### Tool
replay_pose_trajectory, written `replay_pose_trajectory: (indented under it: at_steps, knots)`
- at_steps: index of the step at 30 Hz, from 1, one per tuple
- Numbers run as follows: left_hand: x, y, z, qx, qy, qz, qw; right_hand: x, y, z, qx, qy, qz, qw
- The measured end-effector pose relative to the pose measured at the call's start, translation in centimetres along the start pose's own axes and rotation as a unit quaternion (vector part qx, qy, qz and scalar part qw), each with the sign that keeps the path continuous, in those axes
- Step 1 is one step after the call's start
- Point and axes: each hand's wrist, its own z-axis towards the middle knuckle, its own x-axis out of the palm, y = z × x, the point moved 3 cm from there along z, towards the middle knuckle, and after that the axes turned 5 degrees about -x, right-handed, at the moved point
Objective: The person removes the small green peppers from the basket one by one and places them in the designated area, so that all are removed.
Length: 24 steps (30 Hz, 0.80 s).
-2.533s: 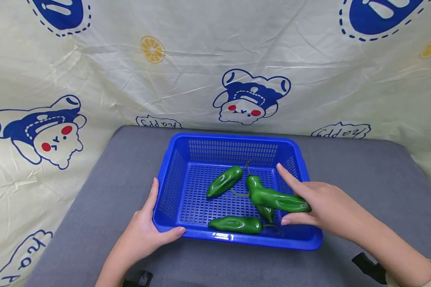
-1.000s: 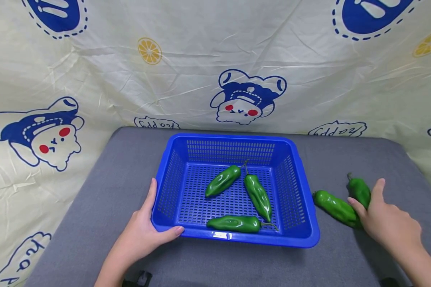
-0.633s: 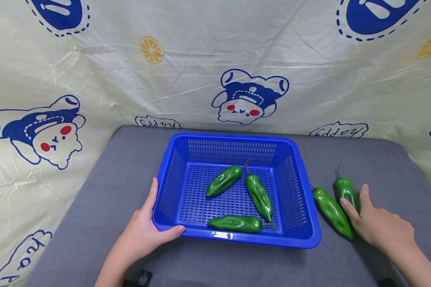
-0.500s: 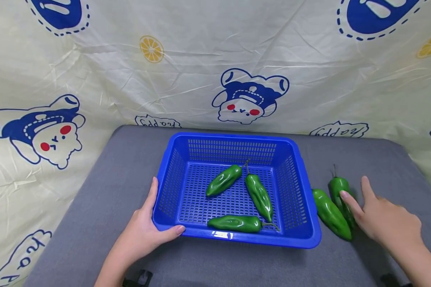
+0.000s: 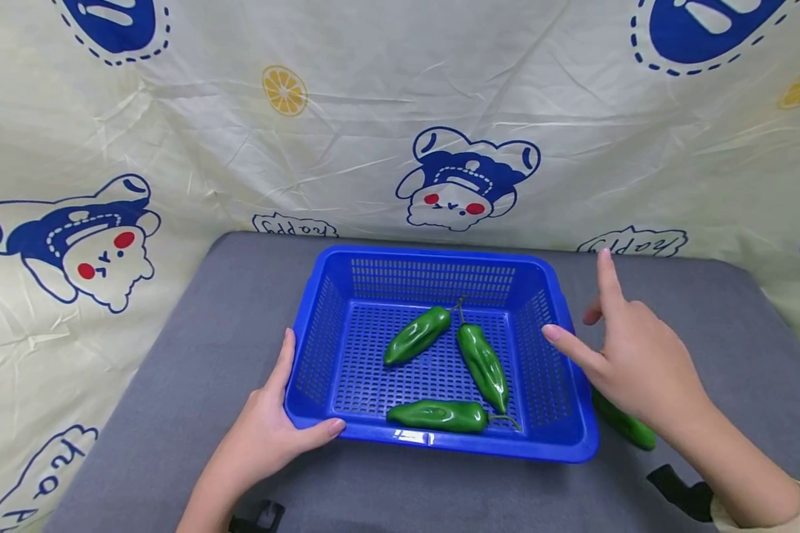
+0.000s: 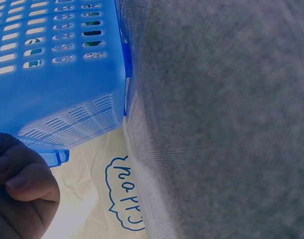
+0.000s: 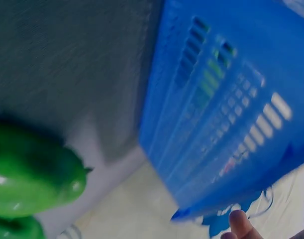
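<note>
My left hand grips the front left corner of a blue plastic basket, thumb on the rim. In the left wrist view, curled fingers show beside its wall. Inside lie three glossy green peppers: one at the back, one at the right, one along the front. My right hand, holding nothing, hovers by the basket's right rim with thumb and index finger extended. Partly hidden beneath it, a green pepper lies outside; the right wrist view shows this pair of peppers, blurred.
The basket stands on a grey cloth-covered table. A pale curtain with blue cartoon prints hangs right behind the table's far edge. Dark straps show near the wrists.
My right hand took a pepper out of the basket, laid it beside another on the right, let go and came back left to the rim. The left hand stayed put.
</note>
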Motion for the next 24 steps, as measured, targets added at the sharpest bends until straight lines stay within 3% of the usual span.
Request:
replay_pose_trajectory:
  at_steps: [5,13,18,24]
  knots:
    - [0.1,0.0,0.1,0.001,-0.001,0.004,1.0000,1.3,2.9,0.6,-0.035,0.005,-0.009,0.9994]
    - [0.1,0.0,0.1,0.004,-0.001,0.000,1.0000,4.1,5.0,1.0,-0.076,0.043,-0.064,0.9940]
    - [0.1,0.1,0.0,0.005,-0.002,0.003,1.0000,6.1,5.7,0.6,-0.122,0.064,-0.132,0.9816]
    - [0.0,0.1,0.0,0.006,-0.004,0.002,1.0000,7.7,6.0,0.3,-0.141,0.101,-0.189,0.9665]
